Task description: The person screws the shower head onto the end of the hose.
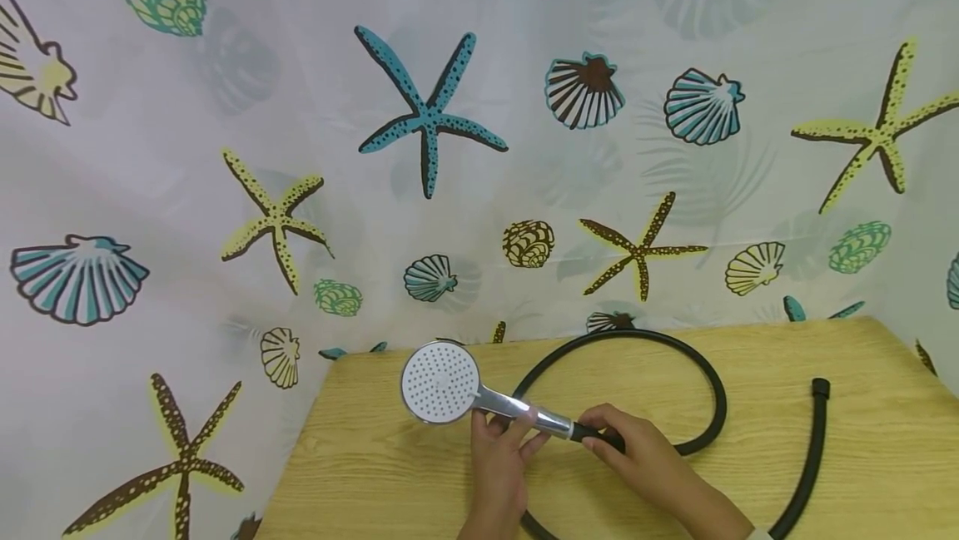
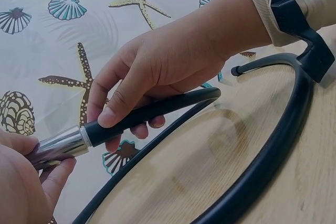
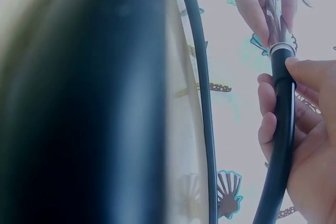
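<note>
A chrome shower head point(image 1: 440, 383) with a round white spray face is held above the table, its face toward the head camera. My left hand point(image 1: 500, 465) grips its chrome handle point(image 2: 62, 145). On the black shower hose point(image 3: 284, 114), my right hand point(image 1: 637, 450) curls its fingers and thumb just behind the hose's end. That end meets the base of the handle, with a thin pale ring at the joint. How deeply the two are joined cannot be seen. In the right wrist view, a blurred dark stretch of hose hides the left side.
The hose loops over the wooden table point(image 1: 375, 457), and its other end point(image 1: 820, 388) lies at the right. Behind the table hangs a white curtain point(image 1: 517, 165) printed with shells and starfish. A dark strap mount point(image 2: 302, 30) sits on the right wrist.
</note>
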Action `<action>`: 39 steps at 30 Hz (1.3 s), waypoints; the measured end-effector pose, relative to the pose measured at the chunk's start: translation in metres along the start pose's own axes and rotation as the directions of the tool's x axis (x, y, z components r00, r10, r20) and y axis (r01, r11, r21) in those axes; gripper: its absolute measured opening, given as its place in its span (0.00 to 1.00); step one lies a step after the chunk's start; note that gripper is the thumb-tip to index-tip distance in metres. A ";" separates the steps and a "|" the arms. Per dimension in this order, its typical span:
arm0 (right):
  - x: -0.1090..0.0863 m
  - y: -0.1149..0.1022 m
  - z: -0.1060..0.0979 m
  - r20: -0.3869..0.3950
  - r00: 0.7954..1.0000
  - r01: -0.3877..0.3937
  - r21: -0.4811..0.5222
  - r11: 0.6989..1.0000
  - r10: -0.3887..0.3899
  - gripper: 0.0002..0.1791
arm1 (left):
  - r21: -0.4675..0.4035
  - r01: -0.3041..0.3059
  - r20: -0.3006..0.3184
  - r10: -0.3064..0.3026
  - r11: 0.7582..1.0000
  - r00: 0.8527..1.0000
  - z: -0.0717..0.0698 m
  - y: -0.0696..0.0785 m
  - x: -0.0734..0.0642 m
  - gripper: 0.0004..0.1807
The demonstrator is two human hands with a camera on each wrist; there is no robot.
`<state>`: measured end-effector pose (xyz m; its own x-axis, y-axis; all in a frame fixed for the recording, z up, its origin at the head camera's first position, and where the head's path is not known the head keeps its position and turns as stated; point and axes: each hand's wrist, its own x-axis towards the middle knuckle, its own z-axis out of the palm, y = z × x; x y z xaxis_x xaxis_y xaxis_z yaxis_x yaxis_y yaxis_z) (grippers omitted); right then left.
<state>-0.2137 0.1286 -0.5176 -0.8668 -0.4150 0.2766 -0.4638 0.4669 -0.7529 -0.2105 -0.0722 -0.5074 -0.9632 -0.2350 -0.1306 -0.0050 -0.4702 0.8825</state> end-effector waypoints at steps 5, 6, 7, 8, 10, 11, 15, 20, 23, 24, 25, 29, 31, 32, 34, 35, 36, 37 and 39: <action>0.000 -0.001 0.000 0.006 1.000 -0.006 0.019 1.000 0.006 0.13 | 0.000 0.004 0.005 -0.004 1.000 1.000 0.001 0.000 0.000 0.32; 0.000 -0.001 -0.001 0.003 1.000 -0.001 0.021 1.000 0.000 0.13 | 0.001 0.004 0.006 -0.004 1.000 1.000 0.001 0.000 0.000 0.32; -0.001 -0.001 -0.001 0.000 1.000 0.005 0.025 1.000 -0.005 0.12 | 0.001 0.004 0.006 -0.004 1.000 1.000 0.001 0.000 -0.001 0.32; -0.001 -0.001 0.000 -0.004 1.000 0.010 0.022 1.000 -0.010 0.13 | -0.001 0.006 0.005 -0.006 1.000 1.000 0.001 0.000 -0.001 0.32; -0.001 0.000 0.000 -0.009 1.000 0.017 0.020 1.000 -0.017 0.13 | -0.003 0.002 0.003 -0.002 1.000 1.000 0.002 0.000 -0.001 0.31; -0.001 0.000 0.000 -0.011 1.000 0.015 0.021 1.000 -0.015 0.13 | -0.003 -0.001 0.003 0.001 1.000 1.000 0.002 0.000 -0.001 0.31; -0.001 0.002 0.000 -0.025 1.000 -0.010 0.019 1.000 0.011 0.13 | -0.007 -0.005 0.003 0.005 1.000 1.000 0.004 -0.001 -0.001 0.30; -0.001 0.004 -0.001 -0.054 0.998 -0.033 -0.006 0.999 0.033 0.14 | -0.019 -0.004 0.003 0.004 1.000 1.000 0.004 -0.002 -0.002 0.31; -0.001 0.005 -0.001 -0.070 0.997 -0.022 -0.034 0.999 0.020 0.14 | -0.023 -0.013 0.002 0.013 1.000 1.000 0.005 -0.002 -0.002 0.30; -0.001 0.005 -0.001 -0.075 0.997 -0.020 -0.042 0.999 0.017 0.14 | -0.023 -0.017 0.003 0.017 1.000 1.000 0.005 -0.002 -0.003 0.30; -0.001 0.005 0.000 -0.079 0.997 -0.019 -0.049 0.999 0.015 0.13 | -0.020 -0.020 0.003 0.020 1.000 1.000 0.005 -0.002 -0.003 0.30; 0.000 0.004 0.000 -0.084 0.996 -0.027 -0.069 0.997 0.021 0.13 | -0.024 -0.016 -0.002 0.016 1.000 1.000 0.005 -0.002 -0.003 0.30; 0.000 0.003 0.001 -0.083 0.996 -0.032 -0.071 0.997 0.026 0.13 | -0.021 -0.014 -0.002 0.014 1.000 1.000 0.004 -0.002 -0.004 0.31; 0.000 0.002 0.001 -0.081 0.996 -0.035 -0.069 0.997 0.029 0.13 | -0.026 -0.011 -0.003 0.011 1.000 1.000 0.004 -0.001 -0.004 0.31; 0.000 0.002 0.001 -0.078 0.996 -0.037 -0.069 0.997 0.031 0.12 | -0.026 -0.009 -0.002 0.009 1.000 1.000 0.004 -0.001 -0.003 0.31; 0.000 0.001 0.002 -0.076 0.997 -0.038 -0.068 0.997 0.033 0.12 | -0.028 -0.009 -0.003 0.009 1.000 1.000 0.003 -0.001 -0.003 0.31; 0.000 0.001 0.002 -0.074 0.997 -0.039 -0.066 0.997 0.034 0.11 | -0.031 -0.010 -0.003 0.010 0.999 1.000 0.003 -0.002 -0.003 0.31; 0.000 0.001 0.002 -0.070 0.997 -0.043 -0.065 0.997 0.038 0.11 | -0.035 -0.010 -0.005 0.010 0.999 1.000 0.003 -0.002 -0.003 0.31; 0.000 0.000 0.002 -0.062 0.997 -0.050 -0.061 0.997 0.046 0.11 | -0.034 -0.011 -0.007 0.011 0.999 1.000 0.003 -0.002 -0.003 0.31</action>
<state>-0.2130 0.1275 -0.5189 -0.8971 -0.3437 0.2778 -0.4300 0.5336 -0.7283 -0.2086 -0.0676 -0.5072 -0.9612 -0.2463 -0.1239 0.0154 -0.4965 0.8679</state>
